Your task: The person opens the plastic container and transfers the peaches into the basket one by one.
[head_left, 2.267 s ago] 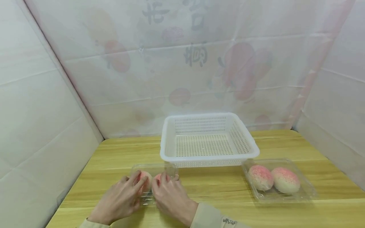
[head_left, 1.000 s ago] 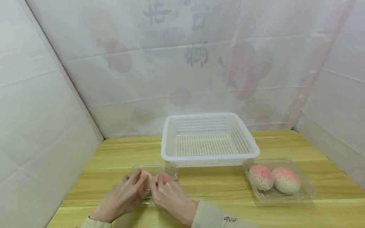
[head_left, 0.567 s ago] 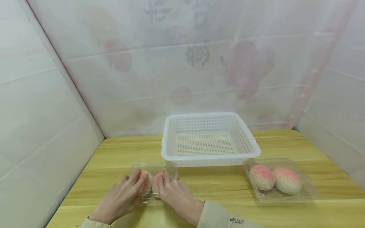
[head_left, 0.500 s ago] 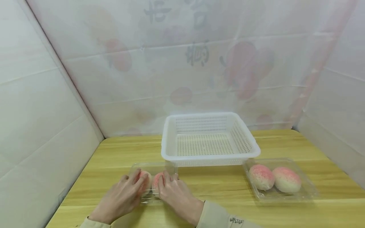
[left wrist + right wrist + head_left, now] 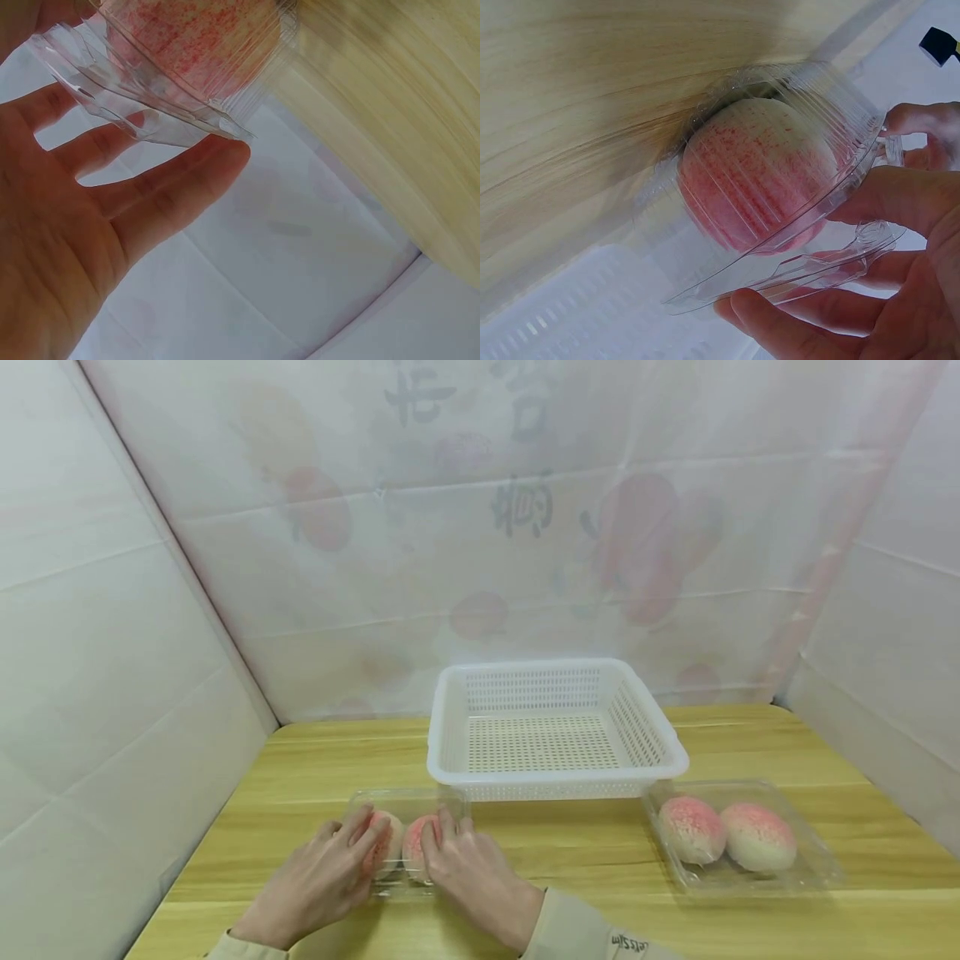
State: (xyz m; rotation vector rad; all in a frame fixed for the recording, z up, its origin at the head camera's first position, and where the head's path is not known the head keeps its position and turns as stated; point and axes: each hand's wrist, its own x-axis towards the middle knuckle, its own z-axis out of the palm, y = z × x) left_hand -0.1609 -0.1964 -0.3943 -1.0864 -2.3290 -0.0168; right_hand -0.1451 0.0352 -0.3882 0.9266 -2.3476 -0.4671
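Clear container (image 5: 408, 801), buns (image 5: 392, 843) in crosswise row, in the grip of left hand (image 5: 318, 878) and right hand (image 5: 476, 878).

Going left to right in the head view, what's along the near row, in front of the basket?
Left hand → first peach-like item → second peach-like item → right hand → third peach-like item → fourth peach-like item.

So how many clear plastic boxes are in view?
2: one clear box between the left hand and right hand, the other box right of them, near the white basket. None seems hidden.
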